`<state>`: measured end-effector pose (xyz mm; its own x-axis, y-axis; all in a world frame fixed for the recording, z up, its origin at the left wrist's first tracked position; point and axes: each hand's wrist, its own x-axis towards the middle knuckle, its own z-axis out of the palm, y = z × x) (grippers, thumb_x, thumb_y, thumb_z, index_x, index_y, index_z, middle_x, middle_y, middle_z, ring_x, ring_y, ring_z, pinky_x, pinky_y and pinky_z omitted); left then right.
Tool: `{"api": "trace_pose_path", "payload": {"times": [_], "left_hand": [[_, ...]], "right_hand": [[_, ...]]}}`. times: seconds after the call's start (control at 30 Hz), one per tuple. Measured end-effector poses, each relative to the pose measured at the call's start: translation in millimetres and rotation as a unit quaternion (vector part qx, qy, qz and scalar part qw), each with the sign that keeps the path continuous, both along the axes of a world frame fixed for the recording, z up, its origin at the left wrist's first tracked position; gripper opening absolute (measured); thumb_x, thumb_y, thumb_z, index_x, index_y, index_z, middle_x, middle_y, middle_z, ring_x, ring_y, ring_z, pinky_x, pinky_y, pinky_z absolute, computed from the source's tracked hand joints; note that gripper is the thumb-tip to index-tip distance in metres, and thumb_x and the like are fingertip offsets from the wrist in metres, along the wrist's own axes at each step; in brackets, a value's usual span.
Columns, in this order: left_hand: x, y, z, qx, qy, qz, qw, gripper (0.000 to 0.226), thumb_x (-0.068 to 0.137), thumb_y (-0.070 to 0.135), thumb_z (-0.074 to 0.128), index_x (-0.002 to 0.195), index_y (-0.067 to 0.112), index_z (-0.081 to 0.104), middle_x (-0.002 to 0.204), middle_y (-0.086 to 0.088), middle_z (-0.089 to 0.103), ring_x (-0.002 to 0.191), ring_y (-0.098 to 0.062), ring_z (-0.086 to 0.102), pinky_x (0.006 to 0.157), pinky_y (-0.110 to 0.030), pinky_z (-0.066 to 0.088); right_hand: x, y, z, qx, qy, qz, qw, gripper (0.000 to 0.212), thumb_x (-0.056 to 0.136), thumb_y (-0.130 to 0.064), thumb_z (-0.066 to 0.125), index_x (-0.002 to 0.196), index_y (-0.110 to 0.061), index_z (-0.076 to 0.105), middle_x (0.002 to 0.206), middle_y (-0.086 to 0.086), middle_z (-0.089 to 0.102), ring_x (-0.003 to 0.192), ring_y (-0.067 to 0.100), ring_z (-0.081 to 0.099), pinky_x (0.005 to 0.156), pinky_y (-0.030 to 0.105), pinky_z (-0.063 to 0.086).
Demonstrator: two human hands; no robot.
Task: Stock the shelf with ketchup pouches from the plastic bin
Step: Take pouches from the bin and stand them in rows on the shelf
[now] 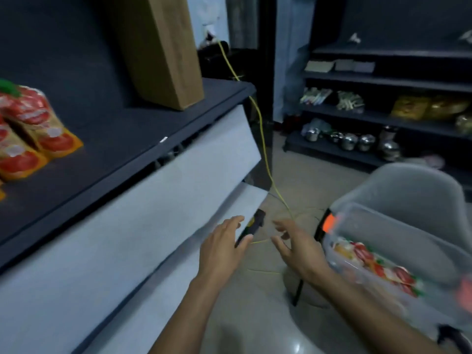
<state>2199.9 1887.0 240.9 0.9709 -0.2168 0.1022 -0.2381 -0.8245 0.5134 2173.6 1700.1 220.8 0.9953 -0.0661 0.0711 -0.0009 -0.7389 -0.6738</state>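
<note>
Several red-and-orange ketchup pouches stand at the far left of the dark shelf. A clear plastic bin with an orange latch rests on a grey chair at the lower right, and more ketchup pouches lie inside it. My left hand hovers in front of the shelf's white front panel, fingers spread, holding nothing. My right hand is just left of the bin, fingers apart and empty. Both hands are blurred by motion.
A tall cardboard box stands at the back of the shelf. A yellow cable runs down past the shelf's right end to the tiled floor. The grey chair carries the bin. Dark shelves with packets and steel pots stand at the back right.
</note>
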Motion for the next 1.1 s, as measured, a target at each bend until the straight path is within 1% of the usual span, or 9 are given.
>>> {"api": "trace_pose_path", "payload": {"times": [0.13,0.27,0.47,0.6,0.67,0.73,0.8,0.9,1.1], "left_hand": [[1,-85,-32,0.002,0.071,-0.060,0.996,0.046,0.091,0.044,0.058,0.135,0.032,0.048,0.126,0.015,0.061,0.114,-0.008,0.058,0.092,-0.029,0.047],[10,-162,-60,-0.005,0.146,-0.128,0.981,0.045,0.088,0.038,0.063,0.131,0.029,0.053,0.117,0.011,0.065,0.107,-0.010,0.061,0.092,-0.029,0.048],[50,-263,-122,-0.018,0.250,-0.191,0.949,0.040,0.085,0.035,0.063,0.124,0.029,0.057,0.103,0.008,0.069,0.091,-0.013,0.066,0.087,-0.032,0.053],[89,-327,-185,-0.014,0.322,-0.203,0.924,0.038,0.085,0.029,0.064,0.122,0.024,0.058,0.101,0.001,0.069,0.082,-0.017,0.064,0.087,-0.034,0.053],[104,-357,-221,-0.029,0.360,-0.198,0.911,0.038,0.087,0.021,0.066,0.124,0.018,0.056,0.114,-0.006,0.066,0.095,-0.027,0.065,0.091,-0.039,0.052],[116,-381,-255,0.004,0.371,-0.189,0.909,0.040,0.089,0.024,0.065,0.127,0.019,0.054,0.119,0.005,0.059,0.106,-0.020,0.062,0.091,-0.034,0.050],[128,-400,-288,0.042,0.348,-0.188,0.917,0.046,0.087,0.032,0.067,0.130,0.021,0.053,0.124,0.008,0.058,0.113,-0.017,0.059,0.094,-0.034,0.050],[143,-421,-332,0.117,0.329,-0.181,0.919,0.060,0.084,0.037,0.070,0.135,0.015,0.048,0.132,-0.005,0.056,0.121,-0.025,0.054,0.101,-0.041,0.048],[157,-433,-375,0.192,0.369,-0.162,0.895,0.086,0.080,0.043,0.071,0.147,0.013,0.026,0.138,-0.011,0.046,0.122,-0.031,0.051,0.095,-0.042,0.050]], "right_hand": [[-25,-80,-35,0.021,0.082,-0.075,0.994,0.036,0.092,-0.030,0.058,0.127,-0.025,0.054,0.111,-0.006,0.063,0.094,0.011,0.061,0.078,0.027,0.045],[-38,-147,-72,0.072,0.138,-0.164,0.974,0.027,0.092,-0.022,0.059,0.119,-0.020,0.059,0.103,-0.001,0.066,0.089,0.017,0.062,0.082,0.033,0.050],[-38,-238,-139,0.130,0.160,-0.309,0.929,0.025,0.091,-0.016,0.061,0.115,-0.010,0.064,0.104,0.005,0.070,0.094,0.020,0.064,0.086,0.036,0.051],[-26,-292,-181,0.174,0.189,-0.405,0.878,0.022,0.090,-0.006,0.059,0.111,-0.003,0.066,0.102,0.010,0.069,0.089,0.019,0.061,0.080,0.026,0.044],[-19,-315,-206,0.202,0.227,-0.447,0.841,0.019,0.090,-0.003,0.057,0.106,0.004,0.066,0.101,0.018,0.070,0.085,0.028,0.062,0.071,0.025,0.041],[-9,-333,-232,0.251,0.261,-0.478,0.800,0.018,0.091,-0.002,0.055,0.100,0.010,0.063,0.098,0.030,0.065,0.082,0.040,0.060,0.061,0.026,0.040],[2,-345,-257,0.277,0.291,-0.501,0.766,0.007,0.090,-0.006,0.060,0.089,-0.002,0.065,0.089,0.020,0.066,0.077,0.031,0.059,0.067,0.031,0.046],[21,-362,-292,0.340,0.311,-0.555,0.693,0.021,0.086,-0.003,0.063,0.066,-0.008,0.058,0.070,0.014,0.058,0.066,0.026,0.055,0.068,0.038,0.051],[55,-378,-336,0.426,0.283,-0.668,0.540,0.019,0.082,-0.005,0.068,0.076,-0.004,0.050,0.066,0.013,0.055,0.065,0.031,0.060,0.077,0.047,0.058]]}}
